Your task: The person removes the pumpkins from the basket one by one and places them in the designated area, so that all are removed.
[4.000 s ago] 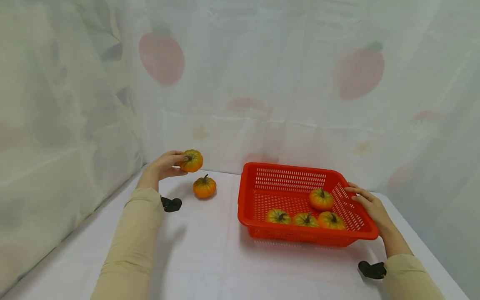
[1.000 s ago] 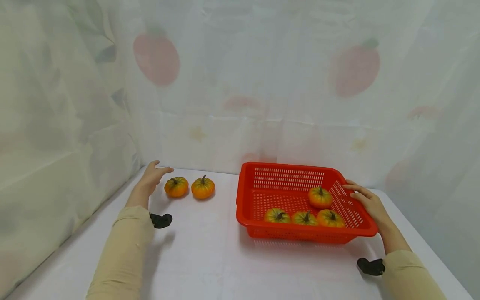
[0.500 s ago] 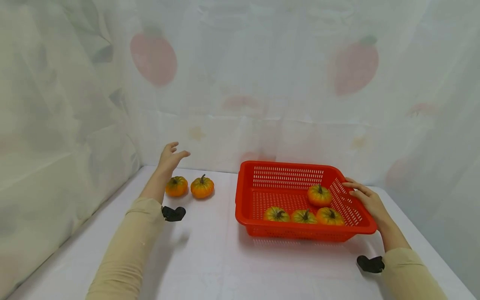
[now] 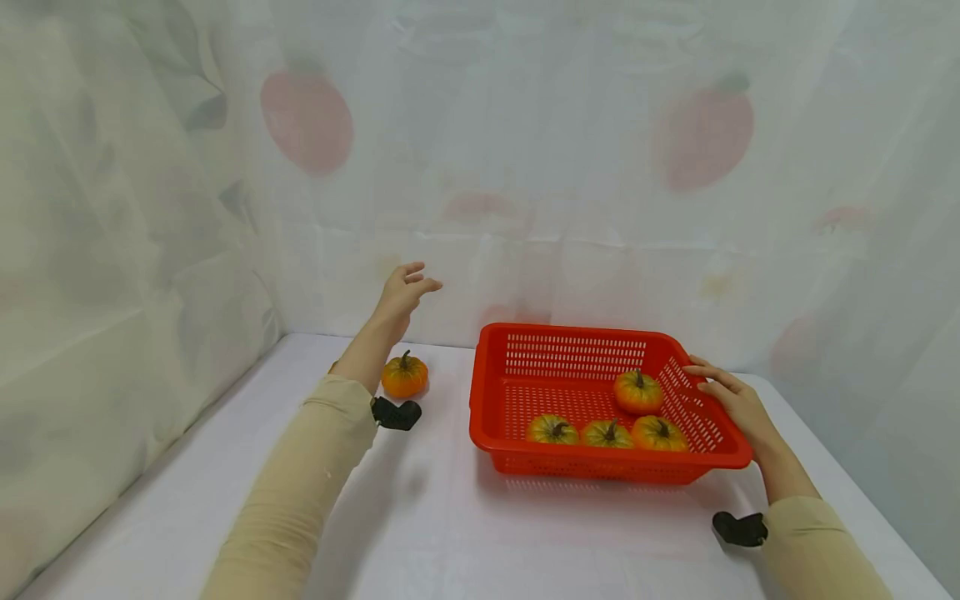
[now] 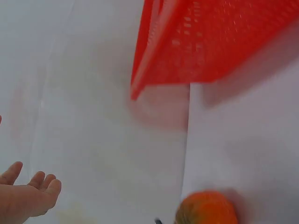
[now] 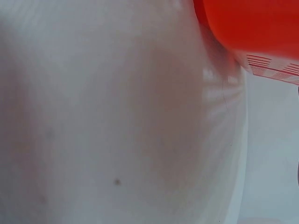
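My left hand is raised above the table near the back, fingers loosely spread and nothing in them. Below it an orange-green mini pumpkin with a dark stem sits on the table; the left wrist view has this pumpkin at the bottom. A second one is almost hidden behind the left forearm. My right hand holds the right rim of a red plastic basket, fingers hooked over the edge. Inside the basket, one pumpkin lies toward the right and several others line the near side.
A white cloth covers the table. Pale printed curtains hang close behind the table and along both sides. A dark wrist device sticks out from the left forearm.
The left hand has set its pumpkin down left of the other one, let go, then risen and moved right. The right hand has stayed at the basket's rim.
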Action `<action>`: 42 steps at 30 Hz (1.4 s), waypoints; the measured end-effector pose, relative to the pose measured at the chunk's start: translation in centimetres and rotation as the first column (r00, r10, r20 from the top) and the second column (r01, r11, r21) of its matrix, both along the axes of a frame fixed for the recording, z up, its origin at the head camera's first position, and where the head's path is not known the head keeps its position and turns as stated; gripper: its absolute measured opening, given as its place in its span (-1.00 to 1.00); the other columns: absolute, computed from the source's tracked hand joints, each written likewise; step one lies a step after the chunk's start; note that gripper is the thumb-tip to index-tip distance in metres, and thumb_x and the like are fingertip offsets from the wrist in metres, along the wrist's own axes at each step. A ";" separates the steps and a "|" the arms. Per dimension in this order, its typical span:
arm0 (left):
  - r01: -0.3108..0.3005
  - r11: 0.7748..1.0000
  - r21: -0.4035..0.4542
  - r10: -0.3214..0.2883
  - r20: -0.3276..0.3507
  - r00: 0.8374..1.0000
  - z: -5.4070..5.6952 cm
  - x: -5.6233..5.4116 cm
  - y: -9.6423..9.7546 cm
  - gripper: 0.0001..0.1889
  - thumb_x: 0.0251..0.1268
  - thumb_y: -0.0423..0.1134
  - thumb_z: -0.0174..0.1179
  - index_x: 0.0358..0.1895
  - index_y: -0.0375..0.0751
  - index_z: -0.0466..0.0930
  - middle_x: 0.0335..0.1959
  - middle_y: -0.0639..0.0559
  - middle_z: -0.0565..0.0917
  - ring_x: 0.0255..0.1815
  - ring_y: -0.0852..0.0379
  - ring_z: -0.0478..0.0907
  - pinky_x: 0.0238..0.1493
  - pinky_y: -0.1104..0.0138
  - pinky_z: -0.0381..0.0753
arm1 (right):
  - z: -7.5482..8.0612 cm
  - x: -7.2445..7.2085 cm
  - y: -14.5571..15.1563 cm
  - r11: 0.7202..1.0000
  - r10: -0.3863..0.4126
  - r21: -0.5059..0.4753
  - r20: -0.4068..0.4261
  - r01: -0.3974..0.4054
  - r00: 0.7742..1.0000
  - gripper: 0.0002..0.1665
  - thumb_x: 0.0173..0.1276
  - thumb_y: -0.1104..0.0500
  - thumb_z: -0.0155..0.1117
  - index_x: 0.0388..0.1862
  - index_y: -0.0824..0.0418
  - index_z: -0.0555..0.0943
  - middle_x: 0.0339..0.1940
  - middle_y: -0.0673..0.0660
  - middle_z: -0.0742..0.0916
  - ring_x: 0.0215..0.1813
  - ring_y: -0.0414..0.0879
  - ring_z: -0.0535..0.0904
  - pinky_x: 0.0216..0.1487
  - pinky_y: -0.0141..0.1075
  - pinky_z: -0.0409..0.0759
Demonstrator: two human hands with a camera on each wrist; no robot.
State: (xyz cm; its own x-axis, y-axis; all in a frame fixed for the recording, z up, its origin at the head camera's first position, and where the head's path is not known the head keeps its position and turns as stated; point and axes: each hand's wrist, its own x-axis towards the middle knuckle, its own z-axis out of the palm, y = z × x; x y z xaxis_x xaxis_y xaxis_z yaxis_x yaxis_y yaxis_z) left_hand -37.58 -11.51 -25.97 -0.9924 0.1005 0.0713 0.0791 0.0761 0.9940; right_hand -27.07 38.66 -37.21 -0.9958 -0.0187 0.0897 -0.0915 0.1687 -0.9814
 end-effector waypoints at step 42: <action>0.203 0.904 0.376 -0.249 0.076 0.966 -1.3 2.4 21.7 -0.47 0.34 -0.29 0.17 0.35 -0.35 0.34 0.47 -0.24 0.35 0.53 -0.32 0.21 0.59 -0.03 0.16 | -0.2 0.6 -0.6 1.000 -0.003 0.015 -0.004 0.003 1.000 -0.58 0.57 0.05 0.02 0.34 -0.03 0.54 0.18 -0.59 0.50 0.02 -0.61 0.54 -0.15 -0.53 0.68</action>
